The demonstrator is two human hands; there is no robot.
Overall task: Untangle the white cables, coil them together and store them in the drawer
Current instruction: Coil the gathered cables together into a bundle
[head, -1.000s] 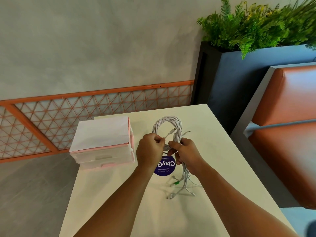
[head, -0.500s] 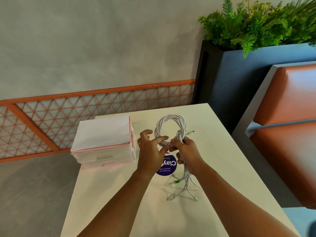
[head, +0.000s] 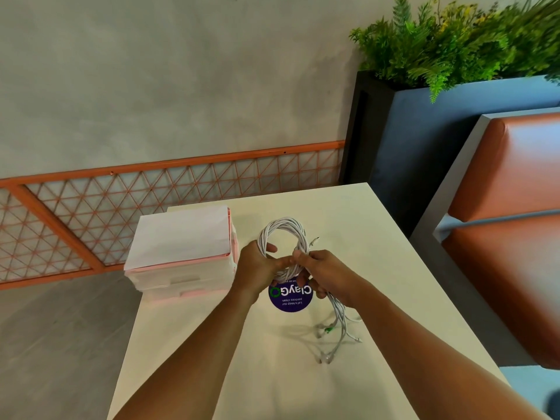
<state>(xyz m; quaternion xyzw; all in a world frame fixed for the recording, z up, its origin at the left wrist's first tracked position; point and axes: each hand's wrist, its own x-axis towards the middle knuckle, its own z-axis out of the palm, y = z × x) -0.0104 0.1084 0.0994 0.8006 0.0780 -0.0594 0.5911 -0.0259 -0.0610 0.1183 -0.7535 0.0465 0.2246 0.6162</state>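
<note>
White cables [head: 285, 229], looped into a coil, are held at frame centre just above the cream table [head: 378, 253] that fills the lower middle. The pink drawer unit [head: 181, 237] stands left of centre. The left hand [head: 257, 269] curls its fingers round the coil's left side. The right hand [head: 331, 275] grips the right side, above a purple sticker [head: 291, 301].

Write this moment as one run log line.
step: coiling | left hand grips white cables | right hand grips white cables | drawer: closed

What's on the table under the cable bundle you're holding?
A round purple sticker on the table, printed with white text. Its upper edge is hidden by the cables, the left hand and the right hand.
</note>
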